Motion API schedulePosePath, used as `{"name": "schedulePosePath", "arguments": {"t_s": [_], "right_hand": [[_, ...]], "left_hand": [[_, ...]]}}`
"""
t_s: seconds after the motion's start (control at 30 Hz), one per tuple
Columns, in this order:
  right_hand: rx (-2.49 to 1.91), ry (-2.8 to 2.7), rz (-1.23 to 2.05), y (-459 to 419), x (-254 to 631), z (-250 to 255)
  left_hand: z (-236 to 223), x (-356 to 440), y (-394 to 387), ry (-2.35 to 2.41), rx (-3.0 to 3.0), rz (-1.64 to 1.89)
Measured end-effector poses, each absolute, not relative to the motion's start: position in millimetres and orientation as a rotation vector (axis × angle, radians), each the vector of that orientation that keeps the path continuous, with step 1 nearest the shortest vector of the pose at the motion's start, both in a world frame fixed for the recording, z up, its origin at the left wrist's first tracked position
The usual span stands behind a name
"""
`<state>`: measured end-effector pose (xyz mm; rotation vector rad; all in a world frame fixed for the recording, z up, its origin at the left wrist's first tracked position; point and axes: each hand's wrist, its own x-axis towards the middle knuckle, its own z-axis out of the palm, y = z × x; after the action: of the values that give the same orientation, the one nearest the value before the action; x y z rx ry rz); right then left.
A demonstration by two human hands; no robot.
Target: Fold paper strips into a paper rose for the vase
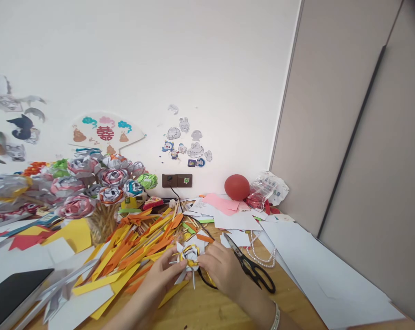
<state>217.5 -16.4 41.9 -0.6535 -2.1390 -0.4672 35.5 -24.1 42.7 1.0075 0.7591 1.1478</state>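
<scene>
Between my two hands, above the wooden table (224,309), is a white and yellow paper flower (190,255) made of folded strips. My left hand (166,268) grips its left side, thumb toward the front. From the right, my right hand (221,266) pinches the flower's edge, and its fingertips are partly hidden by the flower. Black-handled scissors (250,266) lie beside my right hand, blades pointing away. A heap of orange and yellow paper strips (138,250) spreads left of my left hand.
Finished paper flowers (113,176) crowd the back left. A black tablet-like slab (14,293) lies front left. White sheets (317,270) cover the right side, near a pearl string (262,263). A red balloon (237,187) and a plastic bag (267,188) rest by the wall.
</scene>
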Motion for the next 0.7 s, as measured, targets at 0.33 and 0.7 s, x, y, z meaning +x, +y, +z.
{"name": "schedulePosePath", "arguments": {"t_s": [0.33, 0.7], "right_hand": [[-0.471, -2.093, -0.763, -27, 220, 47], [-0.606, -1.891, -0.043, -30, 207, 41]], "left_hand": [[51, 31, -31, 0.688, 0.795, 1.055], [45, 34, -24, 0.68, 0.992, 1.205]]}}
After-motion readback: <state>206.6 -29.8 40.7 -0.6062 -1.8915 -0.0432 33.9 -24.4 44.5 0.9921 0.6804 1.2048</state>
